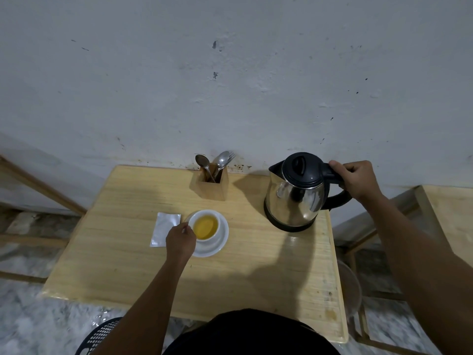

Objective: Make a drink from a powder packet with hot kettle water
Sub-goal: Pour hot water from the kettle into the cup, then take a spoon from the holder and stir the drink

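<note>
A white cup [210, 221] holding yellow liquid stands on a white saucer [222, 242] near the middle of the wooden table [128, 265]. My left hand [180, 242] rests at the cup's left side, fingers pinched on the cup's handle. A silvery powder packet [163, 228] lies flat just left of the cup. The steel kettle [297, 198] with a black lid stands upright on the table at the right. My right hand [358, 179] is closed around its black handle.
A wooden holder [212, 184] with spoons and a fork stands at the table's back edge against the wall. Another wooden table [450, 213] is at the right. A dark plastic basket [99, 336] sits low at the left.
</note>
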Available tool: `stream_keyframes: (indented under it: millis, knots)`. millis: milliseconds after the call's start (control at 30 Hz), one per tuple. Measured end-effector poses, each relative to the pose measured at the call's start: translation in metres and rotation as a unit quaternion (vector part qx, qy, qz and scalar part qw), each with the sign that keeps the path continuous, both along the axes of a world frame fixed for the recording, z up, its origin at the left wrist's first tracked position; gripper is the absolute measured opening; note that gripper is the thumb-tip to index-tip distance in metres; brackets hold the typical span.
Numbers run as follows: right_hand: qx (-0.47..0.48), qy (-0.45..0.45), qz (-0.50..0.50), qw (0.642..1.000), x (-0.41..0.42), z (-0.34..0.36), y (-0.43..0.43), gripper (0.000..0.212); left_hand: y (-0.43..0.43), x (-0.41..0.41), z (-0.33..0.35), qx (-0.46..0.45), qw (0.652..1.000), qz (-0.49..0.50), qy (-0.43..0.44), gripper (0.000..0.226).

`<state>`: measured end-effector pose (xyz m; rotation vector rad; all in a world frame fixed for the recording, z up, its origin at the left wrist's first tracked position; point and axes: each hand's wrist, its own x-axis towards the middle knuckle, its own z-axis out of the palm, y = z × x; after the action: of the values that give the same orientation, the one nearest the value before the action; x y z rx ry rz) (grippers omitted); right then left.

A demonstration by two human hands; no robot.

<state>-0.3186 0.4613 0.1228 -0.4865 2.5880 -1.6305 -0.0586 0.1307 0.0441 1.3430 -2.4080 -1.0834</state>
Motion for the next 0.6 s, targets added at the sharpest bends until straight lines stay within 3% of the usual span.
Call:
stream_keyframes:
  millis: [367,467,600]
  knots:
    - [0.000,0.008,-0.035,0.999,0.005,0.002,-0.009,0.074,0.000,0.001,0.000,0.006,1.000,-0.001,0.004,0.030]
    - [0.033,0.036,-0.075,0.996,0.016,0.002,-0.014,0.051,0.000,0.001,0.003,0.011,1.000,-0.003,0.007,0.030]
    - [0.038,0.062,-0.200,0.977,0.041,0.002,-0.031,0.031,-0.007,0.003,0.000,0.031,0.999,-0.022,-0.003,0.029]
